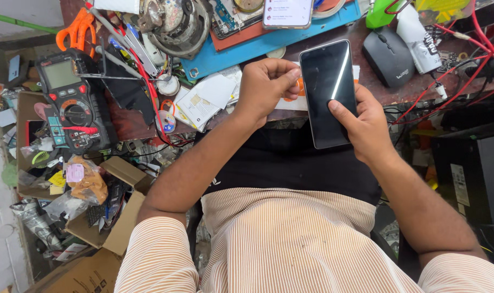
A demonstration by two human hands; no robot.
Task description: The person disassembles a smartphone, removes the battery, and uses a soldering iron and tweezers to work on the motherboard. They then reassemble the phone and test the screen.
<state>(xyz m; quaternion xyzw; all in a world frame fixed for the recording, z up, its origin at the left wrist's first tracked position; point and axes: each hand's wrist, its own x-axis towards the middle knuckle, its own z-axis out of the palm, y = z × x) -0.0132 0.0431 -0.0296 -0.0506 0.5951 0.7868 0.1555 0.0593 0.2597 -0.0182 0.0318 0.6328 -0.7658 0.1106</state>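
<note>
The smartphone (328, 92), a dark slab with its screen black and a streak of light across the glass, is held upright above the person's lap, just in front of the edge of the cluttered surface (377, 92). The right hand (366, 127) carries it from below and from the side, the thumb laid flat on the lower part of the screen and the fingers curled round behind. The left hand (266, 89) is closed at the phone's left edge, its thumb and forefinger pinched together against the upper part of that edge; whether they grip the phone alone or some small thing against it I cannot tell.

Past the phone, on the surface, lies a black computer mouse (389, 56), and near it a second phone (287, 13) with a lit white screen rests on a blue mat (268, 46). To the left stands a black digital multimeter (73, 103) with a red dial ring, and beyond it orange-handled scissors (76, 30). Red wires (464, 70) run across the right side. White paper slips (206, 100) lie beside the left hand. Open cardboard boxes (114, 217) of small parts sit low on the left.
</note>
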